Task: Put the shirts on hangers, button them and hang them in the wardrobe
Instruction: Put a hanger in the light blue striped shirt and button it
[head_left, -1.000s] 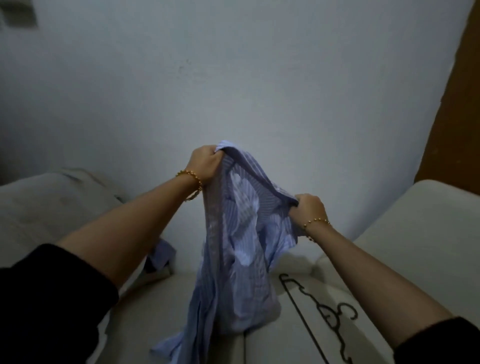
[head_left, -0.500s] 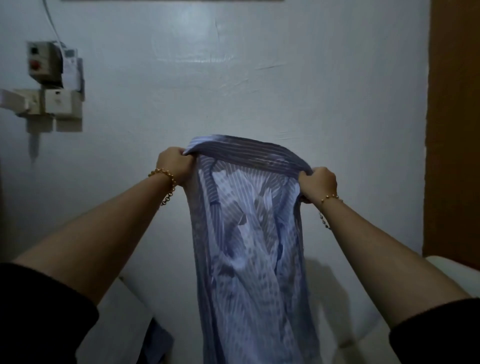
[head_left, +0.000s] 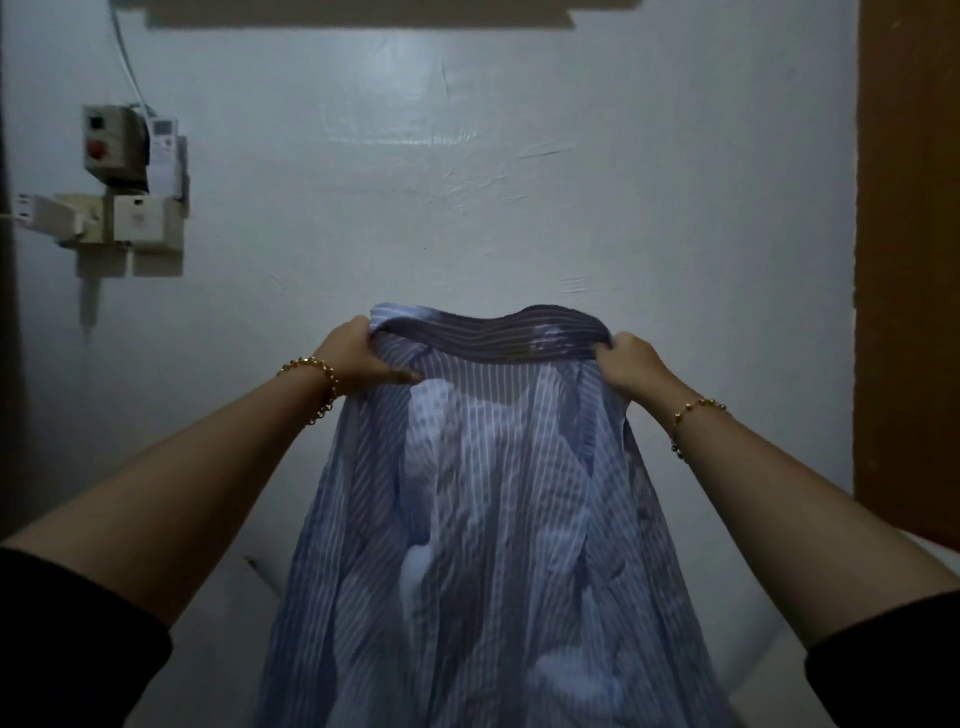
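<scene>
Pinching the collar ends, the left hand (head_left: 358, 353) and right hand (head_left: 631, 364) each keep a closed grip on the blue striped shirt (head_left: 478, 519), which hangs spread between them in front of the white wall (head_left: 467, 182). Left of the shirt, switch boxes (head_left: 124, 182) sit on that wall; to its right stands a brown wooden panel (head_left: 909, 260).

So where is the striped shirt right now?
The striped shirt hangs mid-frame before the white wall, held up at its collar by the left hand and right hand.
</scene>
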